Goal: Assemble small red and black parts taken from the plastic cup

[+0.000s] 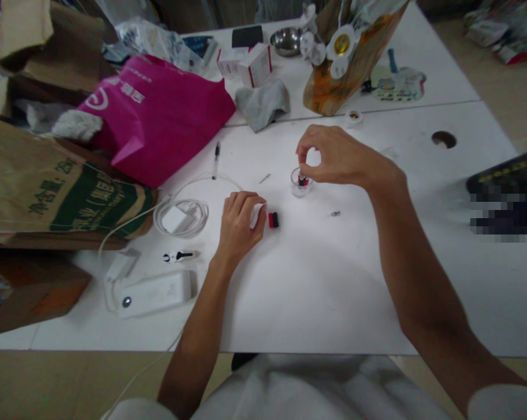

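My right hand [333, 153] is over a small clear cup [301, 191], its thumb and index finger pinched at the rim. Whatever lies between those fingertips is too small to make out. Inside the cup sit small red and black pieces [303, 181]. My left hand [242, 220] rests on the white table, thumb and index tips brought together; I cannot see what they hold, if anything. Just right of it lies a red and black block [274, 220]. A small metal part [336, 214] lies to the right, and a thin metal pin [264, 178] is between the hands, farther back.
On the left are a coiled white cable [202, 219], a power bank [158, 293], nail clippers [179, 256] and a pen [217, 157]. Behind stand a pink bag [167, 116], a grey cloth [263, 104], white boxes [255, 65] and a metal bowl [285, 44]. A round hole [444, 139] pierces the table.
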A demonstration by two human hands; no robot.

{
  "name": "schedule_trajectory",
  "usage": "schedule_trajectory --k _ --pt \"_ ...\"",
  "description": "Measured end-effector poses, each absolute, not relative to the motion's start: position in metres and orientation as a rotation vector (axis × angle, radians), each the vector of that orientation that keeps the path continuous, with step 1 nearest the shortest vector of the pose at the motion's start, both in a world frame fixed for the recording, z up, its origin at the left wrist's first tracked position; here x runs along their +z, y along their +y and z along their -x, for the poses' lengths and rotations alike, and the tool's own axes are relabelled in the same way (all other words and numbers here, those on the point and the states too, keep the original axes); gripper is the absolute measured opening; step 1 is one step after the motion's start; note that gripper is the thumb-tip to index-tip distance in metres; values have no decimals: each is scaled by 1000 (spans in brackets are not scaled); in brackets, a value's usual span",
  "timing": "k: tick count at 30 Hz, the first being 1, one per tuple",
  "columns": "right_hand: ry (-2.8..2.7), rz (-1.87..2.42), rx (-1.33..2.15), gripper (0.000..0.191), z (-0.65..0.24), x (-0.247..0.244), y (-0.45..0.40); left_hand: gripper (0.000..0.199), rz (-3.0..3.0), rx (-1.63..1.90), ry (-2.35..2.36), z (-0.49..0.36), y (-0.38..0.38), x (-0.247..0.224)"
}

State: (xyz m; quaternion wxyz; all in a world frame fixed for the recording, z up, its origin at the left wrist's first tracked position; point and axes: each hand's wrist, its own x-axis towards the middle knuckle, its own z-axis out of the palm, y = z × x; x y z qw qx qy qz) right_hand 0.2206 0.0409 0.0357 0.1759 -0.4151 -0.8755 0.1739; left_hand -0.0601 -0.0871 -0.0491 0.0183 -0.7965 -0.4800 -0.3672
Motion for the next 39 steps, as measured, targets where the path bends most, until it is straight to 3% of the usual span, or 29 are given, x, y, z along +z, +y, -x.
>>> schedule_trajectory --k 39 --pt "-2512 1239 469 18 -222 25 47 9 2508 -1110 -1528 62 -87 -47"
